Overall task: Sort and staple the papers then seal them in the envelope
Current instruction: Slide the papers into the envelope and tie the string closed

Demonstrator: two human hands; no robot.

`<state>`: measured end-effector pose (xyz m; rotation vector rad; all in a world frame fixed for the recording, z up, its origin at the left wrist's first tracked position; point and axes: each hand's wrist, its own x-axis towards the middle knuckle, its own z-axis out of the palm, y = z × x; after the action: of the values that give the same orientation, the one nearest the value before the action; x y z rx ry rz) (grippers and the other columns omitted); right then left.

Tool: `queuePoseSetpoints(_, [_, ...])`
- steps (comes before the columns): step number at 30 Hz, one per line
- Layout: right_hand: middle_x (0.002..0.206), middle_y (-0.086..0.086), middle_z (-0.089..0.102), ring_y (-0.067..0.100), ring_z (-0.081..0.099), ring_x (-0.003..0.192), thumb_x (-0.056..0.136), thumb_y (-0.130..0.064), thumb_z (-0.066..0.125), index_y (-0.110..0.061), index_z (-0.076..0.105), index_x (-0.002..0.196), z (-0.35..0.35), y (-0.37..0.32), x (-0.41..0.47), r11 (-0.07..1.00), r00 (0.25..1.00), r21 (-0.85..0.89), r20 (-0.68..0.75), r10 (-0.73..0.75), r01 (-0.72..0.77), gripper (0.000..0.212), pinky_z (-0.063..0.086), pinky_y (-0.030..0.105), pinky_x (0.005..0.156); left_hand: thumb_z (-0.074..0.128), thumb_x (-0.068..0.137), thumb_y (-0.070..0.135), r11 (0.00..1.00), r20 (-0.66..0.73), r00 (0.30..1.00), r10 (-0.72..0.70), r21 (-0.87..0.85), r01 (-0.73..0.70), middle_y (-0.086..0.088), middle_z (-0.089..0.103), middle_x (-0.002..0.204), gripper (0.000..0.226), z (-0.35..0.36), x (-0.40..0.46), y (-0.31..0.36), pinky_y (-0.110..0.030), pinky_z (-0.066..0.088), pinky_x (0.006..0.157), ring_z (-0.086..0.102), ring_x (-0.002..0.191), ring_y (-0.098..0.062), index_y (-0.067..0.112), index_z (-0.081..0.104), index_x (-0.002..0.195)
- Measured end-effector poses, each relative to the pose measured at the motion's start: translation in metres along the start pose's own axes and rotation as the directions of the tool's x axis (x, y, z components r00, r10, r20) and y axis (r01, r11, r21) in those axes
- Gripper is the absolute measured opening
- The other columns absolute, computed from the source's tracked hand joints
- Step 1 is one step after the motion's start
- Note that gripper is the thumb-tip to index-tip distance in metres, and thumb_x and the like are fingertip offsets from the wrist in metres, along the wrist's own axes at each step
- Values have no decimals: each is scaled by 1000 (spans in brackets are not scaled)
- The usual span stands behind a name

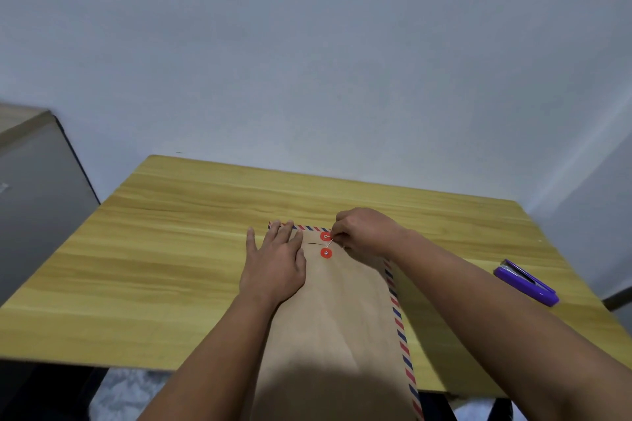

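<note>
String closure at frame centre
Left hand (273, 263) spread flat on envelope (338, 318); right hand (366, 232) apparently pinches string (330, 243) by the red discs (326, 236).

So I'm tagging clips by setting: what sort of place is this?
Probably a plain room at home or in a small office: a bare wooden table against a blank wall, with an envelope and stapler.

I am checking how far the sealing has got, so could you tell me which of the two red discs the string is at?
The upper red disc, nearest the striped top edge; the right hand pinches the string there. The lower red disc is bare.
</note>
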<state>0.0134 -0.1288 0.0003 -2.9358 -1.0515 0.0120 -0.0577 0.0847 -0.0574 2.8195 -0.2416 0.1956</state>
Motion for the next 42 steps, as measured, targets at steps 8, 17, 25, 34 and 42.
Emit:
queuePoseSetpoints(8, [91,-10,81,2,71,83,90,-19,80,-18,86,98,-8,9,2,874,959,398,159,235,-280,10,57,27,81,31,101,35,1000,-3,1000,-2,-13,2,4,29,165,49,0,0,1,-62,2,122,13,156,-18,27,46,147])
queuePoseSetpoints(17, [77,-25,77,-2,72,87,83,-21,85,-21,85,83,-3,14,8,795,924,471,196,327,-381,1,57,43,95,33,100,34,1000,-9,1000,0,-3,0,3,31,164,50,0,0,1,-63,3,122,14,155,-18,26,47,147])
queuePoseSetpoints(25, [84,-12,80,3,72,89,82,-15,86,-12,84,78,-6,8,14,698,872,523,256,418,-489,5,55,34,91,32,100,35,1000,0,1000,-4,-8,4,4,29,165,50,0,1,1,-62,2,122,13,156,-18,27,45,148])
queuePoseSetpoints(34, [87,-6,78,17,64,94,79,-19,79,-14,79,82,-18,-11,29,811,817,147,221,532,-567,5,26,53,96,33,100,34,1000,-15,1000,4,2,-4,3,31,164,50,3,2,0,-64,3,122,16,155,-20,26,46,148])
queuePoseSetpoints(42, [88,1,73,25,63,88,91,-13,58,-20,61,76,-11,-27,44,874,867,-49,111,486,-483,17,27,51,91,34,100,35,1000,-16,1000,2,-14,-2,3,31,164,50,1,1,1,-63,1,122,15,156,-19,26,47,147])
